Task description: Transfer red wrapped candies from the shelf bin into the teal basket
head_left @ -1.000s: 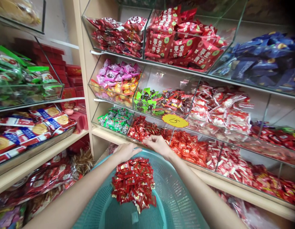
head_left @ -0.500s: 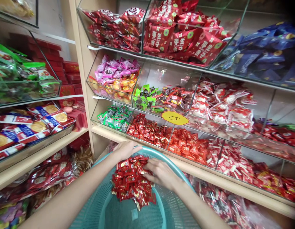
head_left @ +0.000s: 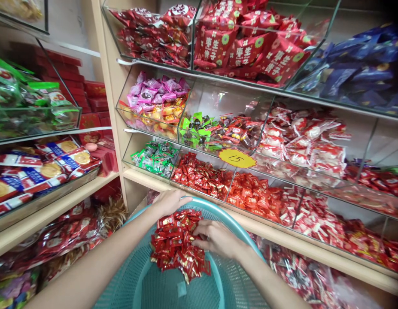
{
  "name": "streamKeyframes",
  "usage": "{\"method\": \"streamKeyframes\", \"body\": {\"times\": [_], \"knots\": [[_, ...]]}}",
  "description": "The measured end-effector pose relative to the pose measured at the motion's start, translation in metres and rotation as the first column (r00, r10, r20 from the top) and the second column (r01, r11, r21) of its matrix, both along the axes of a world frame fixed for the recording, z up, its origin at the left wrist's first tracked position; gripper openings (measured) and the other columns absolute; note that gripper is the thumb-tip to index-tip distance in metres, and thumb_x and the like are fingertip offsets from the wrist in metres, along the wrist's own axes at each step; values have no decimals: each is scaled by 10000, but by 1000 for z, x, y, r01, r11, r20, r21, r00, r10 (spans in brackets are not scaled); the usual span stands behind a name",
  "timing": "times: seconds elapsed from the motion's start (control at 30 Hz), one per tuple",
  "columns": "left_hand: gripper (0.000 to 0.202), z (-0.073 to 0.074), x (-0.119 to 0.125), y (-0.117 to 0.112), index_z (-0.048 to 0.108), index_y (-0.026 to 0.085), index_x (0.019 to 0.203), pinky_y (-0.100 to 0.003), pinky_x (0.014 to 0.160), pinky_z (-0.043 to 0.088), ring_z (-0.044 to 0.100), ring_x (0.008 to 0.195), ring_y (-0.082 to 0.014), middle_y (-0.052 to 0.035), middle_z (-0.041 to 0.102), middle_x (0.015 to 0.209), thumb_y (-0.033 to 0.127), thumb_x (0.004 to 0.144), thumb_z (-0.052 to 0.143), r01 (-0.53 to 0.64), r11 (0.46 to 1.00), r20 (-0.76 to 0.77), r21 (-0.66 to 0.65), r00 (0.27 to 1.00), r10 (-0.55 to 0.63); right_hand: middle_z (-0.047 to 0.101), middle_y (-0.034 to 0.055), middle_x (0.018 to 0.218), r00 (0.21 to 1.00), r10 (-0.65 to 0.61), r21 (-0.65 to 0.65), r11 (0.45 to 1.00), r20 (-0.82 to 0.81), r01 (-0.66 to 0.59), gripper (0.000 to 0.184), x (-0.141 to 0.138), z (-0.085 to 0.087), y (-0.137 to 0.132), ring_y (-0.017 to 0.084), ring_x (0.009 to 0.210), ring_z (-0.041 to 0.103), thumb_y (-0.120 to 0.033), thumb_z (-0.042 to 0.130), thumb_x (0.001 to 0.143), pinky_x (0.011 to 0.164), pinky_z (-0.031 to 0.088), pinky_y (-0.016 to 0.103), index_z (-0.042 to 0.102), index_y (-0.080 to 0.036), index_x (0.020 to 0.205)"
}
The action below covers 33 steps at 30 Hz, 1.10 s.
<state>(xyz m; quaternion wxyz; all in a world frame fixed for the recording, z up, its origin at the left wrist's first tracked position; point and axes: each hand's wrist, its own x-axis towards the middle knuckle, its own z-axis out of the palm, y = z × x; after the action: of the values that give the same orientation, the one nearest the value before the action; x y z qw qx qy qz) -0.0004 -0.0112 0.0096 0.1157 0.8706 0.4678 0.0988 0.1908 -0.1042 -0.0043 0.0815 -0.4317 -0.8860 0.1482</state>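
Observation:
A teal plastic basket (head_left: 214,207) with meshed sides stands in front of me. My left hand (head_left: 170,201) is closed over its far rim, the fingertips partly out of sight. Inside lies a heap of small red-wrapped candies (head_left: 176,244), with gold showing on some wrappers. At the heap's right side, my right hand (head_left: 216,237) reaches in with bent fingers somewhat apart. Its fingertips touch or nearly touch the candies, and no candy is visible in its grasp. Bare basket floor shows below the heap.
Beyond the basket rise wooden shelves with clear bins. The lowest row has green-wrapped candies (head_left: 155,158), dark red candies (head_left: 202,176) and bright red candies (head_left: 255,195). A yellow price tag (head_left: 237,158) hangs above them. Packaged biscuits (head_left: 57,165) fill a left shelf.
My right hand has shifted slightly, its fingers bending a little more beside the candies. My left hand stays on the rim. The view has turned very slightly.

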Motion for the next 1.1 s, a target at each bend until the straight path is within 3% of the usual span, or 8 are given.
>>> {"method": "streamKeyframes", "body": {"times": [0.33,0.57,0.7,0.9,1.1], "knots": [[586,1,0,-1,619,252,1025,-351,754,451,612,905,-285,-86,667,955,630,829,216,0,1000,-4,10,1000,0,601,27,808,998,-63,86,994,27,61,345,-1,-1,-2,160,730,545,-533,530,781,608,365,248,587,-198,839],[591,5,0,-4,624,248,1019,-349,748,451,610,900,-287,-88,666,944,636,824,224,-20,1000,-13,8,1000,20,602,23,837,998,-59,75,996,29,57,186,-2,-5,-1,157,781,544,-387,547,817,636,360,239,573,-205,845],[580,5,0,-4,624,254,1025,-364,742,451,609,909,-301,-89,667,952,633,825,233,-21,1000,-16,12,1000,22,603,22,831,998,-60,84,995,18,58,180,-3,-5,-2,157,788,547,-383,542,822,643,364,239,571,-205,836],[571,-1,-1,-1,625,268,1027,-353,755,448,610,912,-285,-80,667,966,636,821,240,-27,1000,19,-6,999,27,591,18,801,985,-122,107,985,-122,136,250,-5,8,1,138,726,538,-426,481,850,667,391,241,570,-194,826],[549,-4,-1,3,629,262,1009,-344,773,447,607,934,-269,-69,667,983,621,828,256,-24,1000,27,-2,999,24,583,13,758,929,-211,176,946,-303,272,206,-5,29,41,124,693,530,-326,439,879,654,389,228,580,-187,822]]}}
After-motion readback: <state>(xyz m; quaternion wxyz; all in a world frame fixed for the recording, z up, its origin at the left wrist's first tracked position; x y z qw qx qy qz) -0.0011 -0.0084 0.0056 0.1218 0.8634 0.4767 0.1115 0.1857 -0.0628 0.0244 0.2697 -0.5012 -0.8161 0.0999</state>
